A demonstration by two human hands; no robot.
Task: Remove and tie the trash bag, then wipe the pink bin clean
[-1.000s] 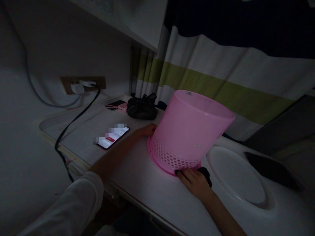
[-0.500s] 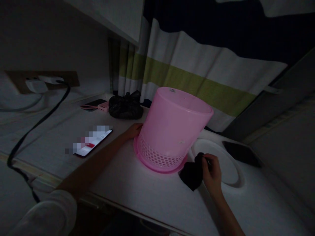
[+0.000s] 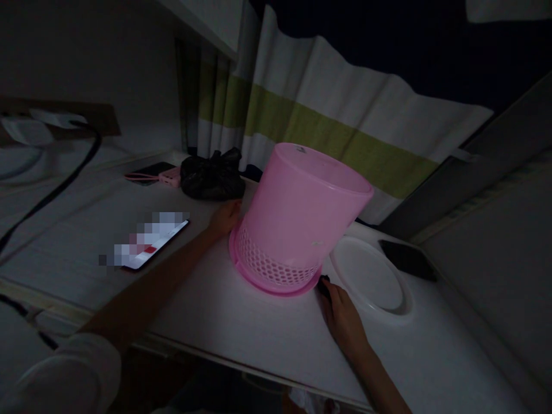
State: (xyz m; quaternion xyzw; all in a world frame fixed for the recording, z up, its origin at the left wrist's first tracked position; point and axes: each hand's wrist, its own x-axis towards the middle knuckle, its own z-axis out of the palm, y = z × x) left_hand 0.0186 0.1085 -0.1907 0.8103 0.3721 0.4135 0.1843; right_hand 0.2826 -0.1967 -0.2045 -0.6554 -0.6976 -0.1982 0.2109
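A pink plastic bin (image 3: 302, 213) stands upside down on the white desk, its holed band and darker pink rim lowest. My left hand (image 3: 225, 217) is at the bin's left side, near the rim; its fingertips are partly hidden, so its grip cannot be made out. At the lower right of the bin, my right hand (image 3: 345, 313) is closed on a black cloth (image 3: 324, 284), of which only a small part shows beside the rim.
A lit phone (image 3: 157, 244) lies left of my left forearm. Behind it are a black plastic bag (image 3: 212, 175) and a pink power bank (image 3: 169, 176). A white round lid (image 3: 371, 276) and a dark tablet (image 3: 407, 259) lie at the right. Curtains (image 3: 328, 98) hang behind.
My right hand has moved left with the black cloth, up to the bin's rim, and less of the cloth shows. My left hand has shifted slightly at the bin's side. The view has moved a little.
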